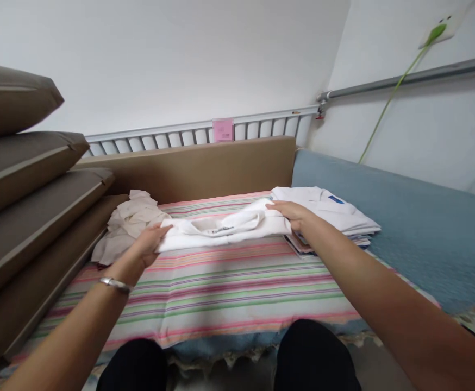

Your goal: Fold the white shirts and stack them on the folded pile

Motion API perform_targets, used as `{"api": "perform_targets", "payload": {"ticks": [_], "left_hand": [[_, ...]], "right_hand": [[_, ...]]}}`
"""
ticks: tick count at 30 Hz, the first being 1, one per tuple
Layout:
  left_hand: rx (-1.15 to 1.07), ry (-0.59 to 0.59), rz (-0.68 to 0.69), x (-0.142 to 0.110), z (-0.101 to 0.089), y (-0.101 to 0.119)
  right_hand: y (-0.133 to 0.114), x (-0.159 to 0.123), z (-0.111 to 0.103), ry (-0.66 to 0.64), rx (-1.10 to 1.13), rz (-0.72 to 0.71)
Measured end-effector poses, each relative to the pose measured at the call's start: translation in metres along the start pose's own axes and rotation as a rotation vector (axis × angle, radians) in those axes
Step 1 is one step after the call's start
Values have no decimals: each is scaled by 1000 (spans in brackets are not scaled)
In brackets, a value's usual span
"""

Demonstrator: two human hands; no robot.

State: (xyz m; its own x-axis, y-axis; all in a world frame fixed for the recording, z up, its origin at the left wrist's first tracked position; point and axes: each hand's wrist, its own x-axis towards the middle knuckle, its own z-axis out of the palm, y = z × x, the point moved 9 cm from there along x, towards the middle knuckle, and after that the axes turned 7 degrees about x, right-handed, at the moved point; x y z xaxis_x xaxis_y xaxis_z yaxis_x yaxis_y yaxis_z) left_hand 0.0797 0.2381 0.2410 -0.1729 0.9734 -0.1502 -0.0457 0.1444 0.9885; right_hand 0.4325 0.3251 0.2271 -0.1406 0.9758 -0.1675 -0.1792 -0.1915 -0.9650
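Observation:
A white shirt [225, 231], gathered into a long flat band with its collar opening facing me, is stretched between my two hands above the striped cloth [237, 296]. My left hand [152, 243] pinches its left end, and a silver bangle circles that wrist. At the other end, my right hand [292, 213] grips the shirt with the thumb side up. Just right of that hand lies a stack of folded white shirts [323, 203], the top one with a blue label. A crumpled cream garment [131, 217] rests beyond my left hand.
Thick brown cushions [37, 195] are piled at the left. Another brown cushion [205, 168] stands along the back, before a white radiator [160, 142] bearing a pink paper [223, 130]. Blue padding [404, 217] lies at the right, below a pipe and a green cord [396, 92].

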Motion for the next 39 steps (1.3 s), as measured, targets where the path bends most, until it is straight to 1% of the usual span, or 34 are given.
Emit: {"api": "perform_targets", "payload": {"ticks": [1, 2, 3, 4, 5, 6, 7, 8, 9, 10, 11, 12, 13, 14, 16, 20, 21, 22, 25, 27, 30, 32, 34, 35, 37, 39], "left_hand": [[-1, -10, 30, 2, -3, 5], [3, -18, 49, 2, -7, 2], [11, -22, 52, 2, -12, -9], [22, -30, 37, 1, -18, -29], [43, -35, 5, 0, -24, -56], [67, -46, -53, 0, -29, -89], [95, -81, -116, 0, -33, -125], [157, -80, -167, 0, -39, -160], [259, -41, -213, 0, -48, -191], [367, -3, -232, 0, -56, -215], [417, 19, -237, 1, -62, -233], [467, 44, -234, 0, -66, -243], [498, 63, -224, 0, -70, -248], [518, 78, -212, -1, -72, -248], [580, 124, -186, -4, -79, -240], [847, 279, -34, -13, -94, -212], [896, 291, -13, -14, -94, -210], [913, 274, -23, -15, -93, -212], [803, 182, -182, -15, -85, -231], [672, 168, -270, -17, -81, -240], [483, 181, -299, -18, -78, -245], [418, 183, -317, -20, -79, -250], [412, 190, -339, -21, -81, -255], [418, 192, -347, -22, -82, -257], [432, 180, -344, -23, -81, -256], [443, 168, -363, -23, -79, -254]], "right_hand": [[-5, -4, 0, 0, 44, -26], [-7, -9, 0, -8, 83, -83], [-2, -14, -1, -22, 114, -128], [13, -20, -3, -31, 135, -151], [35, -24, -6, -28, 145, -151], [65, -28, -10, -3, 139, -126], [98, -29, -15, 33, 119, -85], [134, -30, -20, 81, 83, -31], [168, -31, -27, 142, 25, 39], [196, -31, -33, 199, -39, 85], [216, -30, -35, 220, -67, 103], [229, -29, -38, 237, -96, 115], [235, -28, -39, 241, -110, 115], [237, -28, -40, 234, -116, 112], [233, -33, -43, 225, -128, 137], [233, -63, -52, 250, -124, 299], [235, -72, -53, 247, -113, 327], [237, -79, -51, 234, -101, 345], [244, -95, -44, 202, -124, 387], [246, -100, -43, 218, -188, 410], [245, -100, -43, 264, -271, 412], [242, -100, -46, 300, -331, 412], [235, -102, -53, 346, -408, 394], [229, -102, -58, 378, -462, 356], [208, -102, -65, 442, -638, 213], [190, -97, -65, 457, -812, 65]]}}
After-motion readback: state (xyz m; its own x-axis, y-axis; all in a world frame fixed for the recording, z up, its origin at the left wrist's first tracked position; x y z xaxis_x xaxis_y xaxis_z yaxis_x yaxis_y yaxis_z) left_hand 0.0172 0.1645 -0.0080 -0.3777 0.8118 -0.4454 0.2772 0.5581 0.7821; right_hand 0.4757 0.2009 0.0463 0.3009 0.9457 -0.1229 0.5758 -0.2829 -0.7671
